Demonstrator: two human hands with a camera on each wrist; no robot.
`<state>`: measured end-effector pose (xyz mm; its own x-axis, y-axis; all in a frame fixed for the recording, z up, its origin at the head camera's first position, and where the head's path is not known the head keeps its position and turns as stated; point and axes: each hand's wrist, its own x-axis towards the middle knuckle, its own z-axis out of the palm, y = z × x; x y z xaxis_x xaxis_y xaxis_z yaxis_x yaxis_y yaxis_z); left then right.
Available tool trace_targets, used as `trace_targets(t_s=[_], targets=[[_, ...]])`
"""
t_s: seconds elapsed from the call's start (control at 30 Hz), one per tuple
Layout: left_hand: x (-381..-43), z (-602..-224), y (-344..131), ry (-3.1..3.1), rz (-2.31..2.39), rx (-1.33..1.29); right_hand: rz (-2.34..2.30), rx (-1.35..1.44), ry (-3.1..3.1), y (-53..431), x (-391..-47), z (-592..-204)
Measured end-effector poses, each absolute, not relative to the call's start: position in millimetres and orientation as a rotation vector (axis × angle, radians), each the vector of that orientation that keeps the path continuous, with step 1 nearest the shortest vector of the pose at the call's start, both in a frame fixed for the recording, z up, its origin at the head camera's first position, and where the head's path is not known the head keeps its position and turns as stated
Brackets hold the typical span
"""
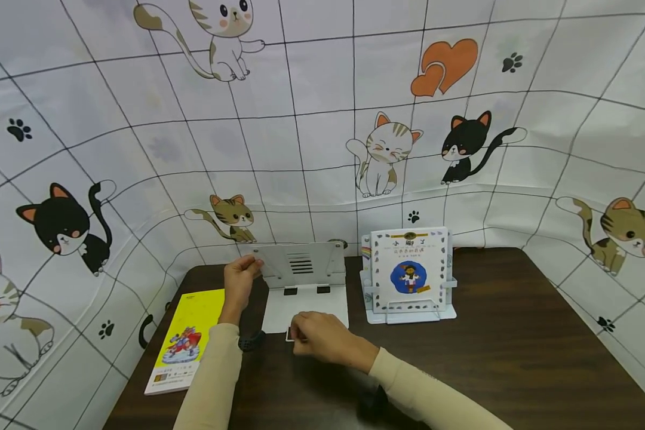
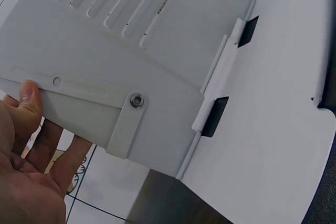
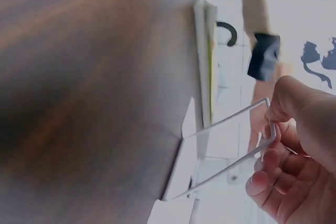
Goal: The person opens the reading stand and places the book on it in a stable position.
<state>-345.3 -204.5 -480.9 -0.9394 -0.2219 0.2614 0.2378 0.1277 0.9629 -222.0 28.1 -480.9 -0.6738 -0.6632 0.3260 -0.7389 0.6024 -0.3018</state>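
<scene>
A white cloth [image 1: 322, 143] printed with grid lines and cats hangs behind everything, from the far left to the far right. At the left of the dark surface [image 1: 505, 334] lies a yellow-and-white book [image 1: 185, 343], flat, its picture facing up. Just right of it is the left hand [image 1: 240, 285], reaching forward past the book; its fingers pinch the left edge of a raised panel, thumb on the near face and other fingers behind. A black band [image 3: 264, 57] circles that wrist. The panel belongs to a pale folding stand [image 1: 307, 306] in the middle of the surface: slots cut through the raised part, a flat white plate in front, two dark rectangles along the hinge. At the plate's near edge, the right hand [image 1: 325, 337] grips the end of a thin wire loop [image 3: 226, 167] between thumb and curled fingers. Farther right, a white book [image 1: 408, 272] with a blue picture leans upright on a pale bookstand [image 1: 373, 316].
</scene>
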Motion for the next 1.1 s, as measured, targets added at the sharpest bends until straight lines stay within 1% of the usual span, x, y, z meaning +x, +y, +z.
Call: trace_targets(t_s=[0.13,0.33,0.6,0.9,1.1], targets=[[-343.0,-481.9,-204.9,-2.071,-1.893,-0.021,0.653,1.11,-2.563,31.2,-228.8,-474.7],[-338.6,-484.6,-206.3,-2.065,-1.877,-0.034,0.744,0.99,-2.467,33.8,-241.6,-479.3],[-335.3,-487.8,-207.3,-2.073,-1.867,-0.044,0.956,0.783,-2.509,41.1,-256.7,-495.7],[-332.9,-491.9,-209.2,-2.041,-1.889,-0.029,1.131,0.61,-2.564,38.7,-268.2,-512.9],[-330.5,-494.4,-210.1,-2.028,-1.883,-0.018,1.279,0.478,-2.601,40.9,-276.6,-519.0]])
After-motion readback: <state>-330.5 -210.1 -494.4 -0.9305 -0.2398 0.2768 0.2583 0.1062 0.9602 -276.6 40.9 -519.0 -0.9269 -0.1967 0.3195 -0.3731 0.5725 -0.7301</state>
